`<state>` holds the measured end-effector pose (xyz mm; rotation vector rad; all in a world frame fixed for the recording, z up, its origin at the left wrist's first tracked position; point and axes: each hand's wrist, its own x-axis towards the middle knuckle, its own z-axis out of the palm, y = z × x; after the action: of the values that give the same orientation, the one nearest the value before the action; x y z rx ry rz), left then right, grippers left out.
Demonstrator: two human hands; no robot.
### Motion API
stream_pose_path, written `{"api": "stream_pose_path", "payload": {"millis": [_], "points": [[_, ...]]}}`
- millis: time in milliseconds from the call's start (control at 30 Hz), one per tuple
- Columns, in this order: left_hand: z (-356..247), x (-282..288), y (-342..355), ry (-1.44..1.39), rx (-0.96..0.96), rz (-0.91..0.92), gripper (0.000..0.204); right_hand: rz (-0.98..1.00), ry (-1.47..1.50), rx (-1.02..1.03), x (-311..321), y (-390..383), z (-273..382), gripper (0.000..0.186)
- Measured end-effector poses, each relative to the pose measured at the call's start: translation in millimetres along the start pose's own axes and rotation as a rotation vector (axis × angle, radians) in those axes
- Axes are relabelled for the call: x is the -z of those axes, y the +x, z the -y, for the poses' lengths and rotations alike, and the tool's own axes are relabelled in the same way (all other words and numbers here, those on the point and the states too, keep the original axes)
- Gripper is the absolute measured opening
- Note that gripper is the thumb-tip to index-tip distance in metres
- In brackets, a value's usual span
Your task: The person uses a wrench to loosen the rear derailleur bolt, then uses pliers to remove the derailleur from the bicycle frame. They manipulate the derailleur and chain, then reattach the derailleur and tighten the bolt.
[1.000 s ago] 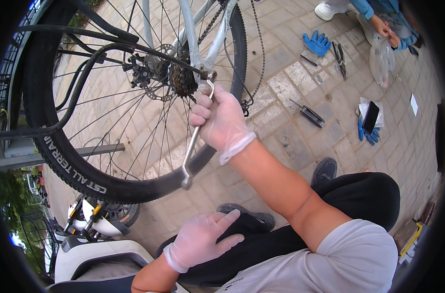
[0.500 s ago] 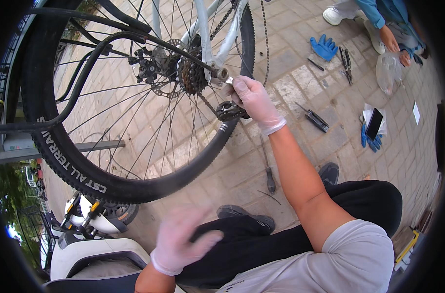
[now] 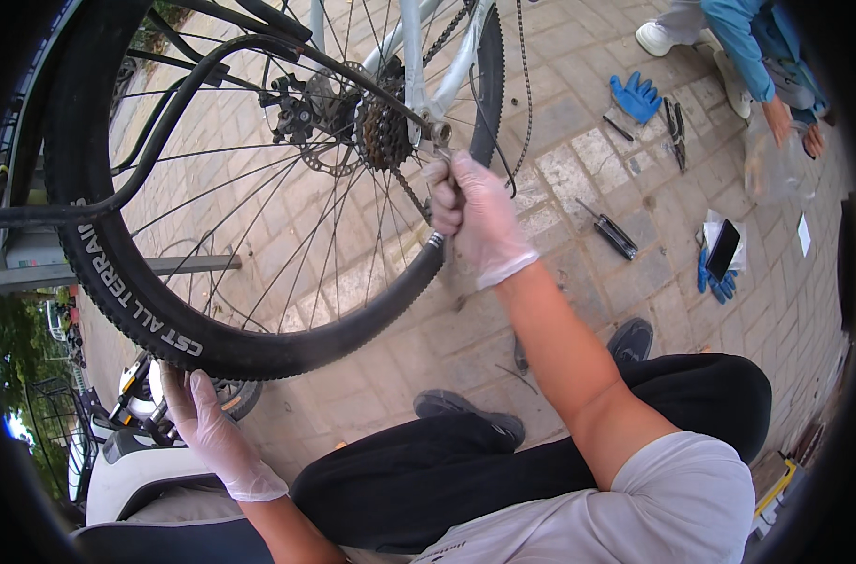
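A bicycle's rear wheel, with a thick black tyre (image 3: 259,359), fills the upper left. My left hand (image 3: 212,430), in a clear glove, reaches up to the tyre's lower edge with fingers stretched and apart from the thumb; the fingertips seem to touch the rubber. My right hand (image 3: 479,214), gloved likewise, is closed just below the axle end of the pale frame (image 3: 437,94). A bit of metal shows at its fingertips; what lies inside the fist is mostly hidden. Close by are the rusty sprocket cassette (image 3: 383,132), the brake disc (image 3: 329,158) and a hanging chain (image 3: 526,75).
On the brick paving lie a blue glove (image 3: 636,98), pliers (image 3: 675,132), a folding multi-tool (image 3: 616,237) and a phone (image 3: 724,249) on another blue glove. A co-worker (image 3: 752,52) at upper right handles a clear plastic bag (image 3: 774,169). A white scooter (image 3: 155,475) stands lower left.
My left hand has moved left and up to the tyre. The right hand has turned and closed more, and the derailleur seen beneath it no longer shows there.
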<state>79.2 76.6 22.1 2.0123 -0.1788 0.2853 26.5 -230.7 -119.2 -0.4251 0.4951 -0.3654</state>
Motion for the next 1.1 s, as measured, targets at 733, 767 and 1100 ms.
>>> {"api": "stream_pose_path", "payload": {"millis": [733,767,1100], "points": [[12,1,13,0.153,-0.024,-0.091,0.050,0.115,-0.697,0.368,46,29,11,0.038],[10,0,13,0.270,0.004,-0.161,0.051,0.145,-0.704,0.412,48,32,10,0.037],[28,14,28,0.074,0.013,-0.080,0.050,0.041,0.121,0.026,-6,4,-14,0.041]]}}
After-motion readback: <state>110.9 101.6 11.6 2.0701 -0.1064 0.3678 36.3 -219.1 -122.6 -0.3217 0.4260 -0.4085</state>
